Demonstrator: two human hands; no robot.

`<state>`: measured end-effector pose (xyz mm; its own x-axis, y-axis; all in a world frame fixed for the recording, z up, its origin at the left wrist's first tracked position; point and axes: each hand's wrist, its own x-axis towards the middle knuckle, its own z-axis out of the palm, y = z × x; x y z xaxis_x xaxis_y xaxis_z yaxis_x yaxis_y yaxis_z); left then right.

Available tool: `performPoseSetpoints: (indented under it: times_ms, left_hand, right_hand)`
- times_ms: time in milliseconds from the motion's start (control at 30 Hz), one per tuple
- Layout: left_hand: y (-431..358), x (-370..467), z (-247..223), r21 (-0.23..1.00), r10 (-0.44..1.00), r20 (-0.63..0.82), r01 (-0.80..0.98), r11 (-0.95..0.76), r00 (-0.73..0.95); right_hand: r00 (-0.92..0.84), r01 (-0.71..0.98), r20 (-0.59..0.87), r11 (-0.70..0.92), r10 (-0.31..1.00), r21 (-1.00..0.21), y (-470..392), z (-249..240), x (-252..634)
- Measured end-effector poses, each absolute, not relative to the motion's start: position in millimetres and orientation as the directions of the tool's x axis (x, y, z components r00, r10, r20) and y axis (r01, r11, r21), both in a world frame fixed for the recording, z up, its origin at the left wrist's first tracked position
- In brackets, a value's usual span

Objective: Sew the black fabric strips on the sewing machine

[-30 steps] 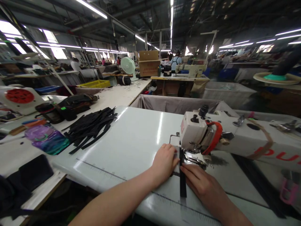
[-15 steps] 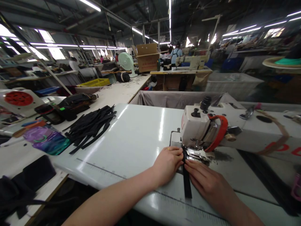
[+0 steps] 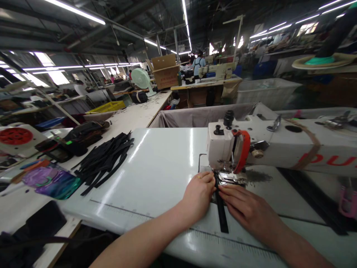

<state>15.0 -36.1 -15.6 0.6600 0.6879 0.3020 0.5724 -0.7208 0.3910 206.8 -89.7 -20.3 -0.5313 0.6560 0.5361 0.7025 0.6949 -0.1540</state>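
Note:
A narrow black fabric strip (image 3: pixel 222 216) lies lengthwise under the front of a white sewing machine (image 3: pixel 220 143), its loose end pointing toward me. Fingers bent, my left hand (image 3: pixel 198 193) pinches and presses the strip's left side close to the presser foot. My right hand (image 3: pixel 245 204) lies almost flat on the other side, fingers stretched out together, fingertips touching the strip's right edge beside the metal guide (image 3: pixel 230 178). The needle area is partly hidden by my fingers and the machine head.
A pile of black strips (image 3: pixel 107 160) lies at the table's left. Beyond it are a purple-and-teal pouch (image 3: pixel 51 180) and dark fabric pieces (image 3: pixel 41 219). Longer black strips (image 3: pixel 312 197) lie under the machine arm, near pink-handled scissors (image 3: pixel 348 201). A cloth-lined bin (image 3: pixel 181 117) borders the back.
The view has swung slightly right, so the machine and background sit further left in the picture. Both hands keep nearly the same place at the strip.

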Motion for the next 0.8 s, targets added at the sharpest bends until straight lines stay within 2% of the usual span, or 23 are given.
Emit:
performPoseSetpoints:
  times_ms: [133, 333, 433, 600, 800]
  left_hand:
    - [-34.1, 15.5, -16.6, 0.381, 0.693, 0.339, 0.580, -0.720, 0.637]
    - [-30.2, 15.0, -13.3, 0.389, 0.690, 0.348, 0.572, -0.722, 0.634]
    - [-31.1, 14.4, -10.3, 0.399, 0.691, 0.335, 0.568, -0.720, 0.641]
    - [-32.4, 13.8, -9.2, 0.413, 0.704, 0.297, 0.578, -0.704, 0.645]
    - [-32.4, 14.0, -11.4, 0.411, 0.694, 0.324, 0.565, -0.716, 0.643]
  right_hand:
    - [-0.512, 0.709, 0.533, 0.682, 0.674, -0.181, -87.8, -19.3, 208.6]
    - [-0.534, 0.600, 0.485, 0.714, 0.693, -0.360, -90.3, -5.3, 208.4]
    - [-0.554, 0.565, 0.466, 0.723, 0.690, -0.398, -93.1, -0.6, 208.4]
    - [-0.544, 0.607, 0.475, 0.715, 0.692, -0.346, -89.8, -3.5, 209.5]
    - [-0.516, 0.698, 0.494, 0.678, 0.700, -0.232, -81.3, -10.4, 209.9]
